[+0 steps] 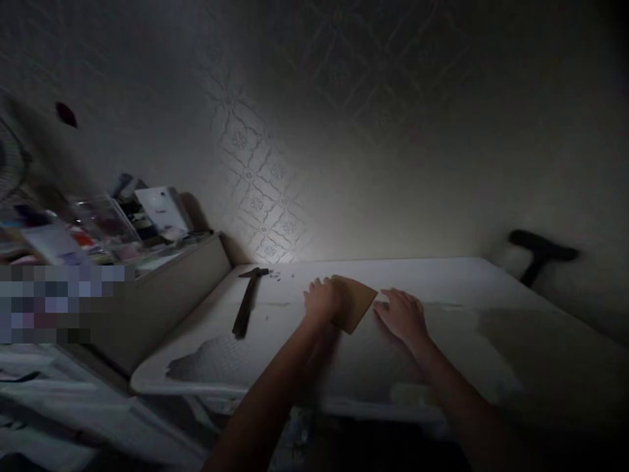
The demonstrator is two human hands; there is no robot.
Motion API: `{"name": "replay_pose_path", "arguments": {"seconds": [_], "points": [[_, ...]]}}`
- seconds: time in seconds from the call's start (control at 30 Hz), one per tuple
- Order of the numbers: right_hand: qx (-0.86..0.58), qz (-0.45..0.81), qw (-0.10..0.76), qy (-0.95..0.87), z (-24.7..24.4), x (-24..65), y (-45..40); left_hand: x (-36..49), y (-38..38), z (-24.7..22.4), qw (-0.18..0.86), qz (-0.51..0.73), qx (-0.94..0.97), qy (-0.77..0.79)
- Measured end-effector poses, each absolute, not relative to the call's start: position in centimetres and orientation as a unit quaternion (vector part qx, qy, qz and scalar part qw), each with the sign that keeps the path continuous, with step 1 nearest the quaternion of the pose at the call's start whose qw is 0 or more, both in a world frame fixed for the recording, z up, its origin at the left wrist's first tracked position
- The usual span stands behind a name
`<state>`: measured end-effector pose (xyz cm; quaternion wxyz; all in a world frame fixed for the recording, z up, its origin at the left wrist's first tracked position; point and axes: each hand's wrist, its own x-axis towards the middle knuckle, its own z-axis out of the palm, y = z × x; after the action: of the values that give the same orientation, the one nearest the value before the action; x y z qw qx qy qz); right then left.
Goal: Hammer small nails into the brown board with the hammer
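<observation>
My left hand (322,303) is closed on the left edge of a flat brown piece (354,301) that looks like thin wood or cardboard, its corners pointing toward me and to the right. The piece is tilted a little above the white table. Just beyond its right corner is my right hand (403,316), thumb and fingers apart, with nothing in it. To the left, a hammer (247,301) lies on the table, its head toward the wall. Several tiny dark bits (278,276), too small to make out, are scattered by the hammer head.
The white table (442,278) stands against a patterned wall (344,164). A higher cabinet (181,288) on the left carries a white box (160,208) and clutter. At the right, a dark T-shaped handle (540,249) rises beside the table. A grey worn patch (209,360) marks the tabletop's left front.
</observation>
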<state>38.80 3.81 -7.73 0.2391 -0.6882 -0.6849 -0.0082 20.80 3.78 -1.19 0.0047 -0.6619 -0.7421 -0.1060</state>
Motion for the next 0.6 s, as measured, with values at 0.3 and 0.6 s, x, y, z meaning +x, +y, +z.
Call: {"name": "replay_pose_path", "arguments": {"seconds": [0.3,0.6], "points": [[-0.682,-0.013,0.234,-0.693,-7.5,38.7,3.6,18.5,5.5,-1.6,-0.074,-0.127,-0.644,-0.751],[-0.675,-0.026,0.203,-0.708,-7.9,39.3,4.1,19.8,6.1,-2.8,-0.066,-0.148,-0.675,-0.719]]}}
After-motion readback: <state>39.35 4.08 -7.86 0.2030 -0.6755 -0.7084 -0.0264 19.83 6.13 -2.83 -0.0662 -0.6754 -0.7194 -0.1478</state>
